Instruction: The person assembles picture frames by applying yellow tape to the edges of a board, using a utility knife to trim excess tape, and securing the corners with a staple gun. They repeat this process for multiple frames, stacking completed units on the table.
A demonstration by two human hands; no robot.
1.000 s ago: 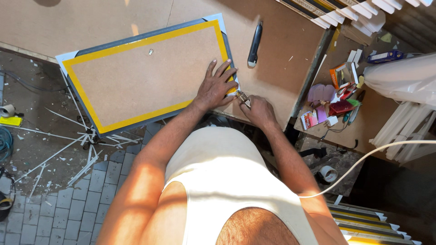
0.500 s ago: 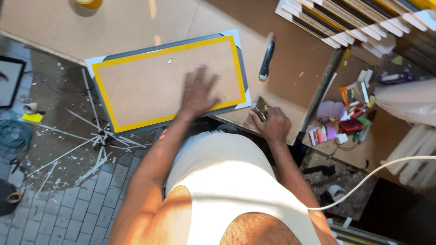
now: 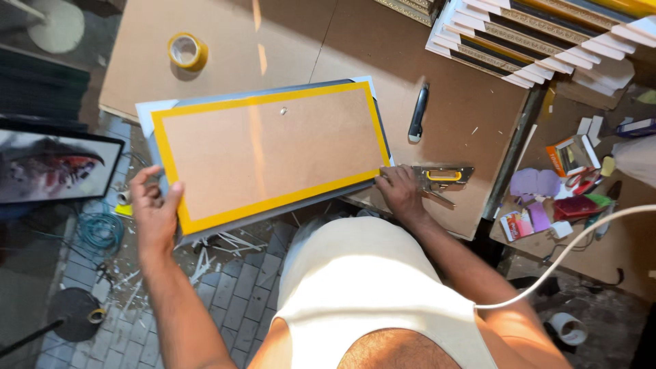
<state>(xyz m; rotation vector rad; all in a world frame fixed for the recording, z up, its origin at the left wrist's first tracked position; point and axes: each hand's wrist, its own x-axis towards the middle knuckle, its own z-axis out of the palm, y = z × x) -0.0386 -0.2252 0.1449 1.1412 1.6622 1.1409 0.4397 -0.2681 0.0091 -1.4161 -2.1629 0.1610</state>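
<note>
across the brown tabletop [image 3: 287, 41] lies the biggest thing in hand, a picture frame [image 3: 270, 154] face down, its hardboard backing sealed by yellow tape along all four edges. judging from that, the taping of the back looks finished, and a small metal fitting shows near the far edge; whether any fastening is left i cannot tell. its left end juts off the tabletop over the paved floor [image 3: 225, 294], which is littered with white offcuts.

the left hand [image 3: 154, 208] grips the frame's near left corner, thumb on top over the tape and the other fingers curled under the edge, so it is pinching the frame. the right hand [image 3: 400, 191] rests at the near right corner, fingers loosely curled with their tips touching the frame's edge; it grasps nothing that i can see.

just right of that hand sits a staple gun [image 3: 441, 176], untouched, with a dark utility knife [image 3: 418, 113] farther off and a roll of yellow tape [image 3: 186, 51] at the far left.
</note>
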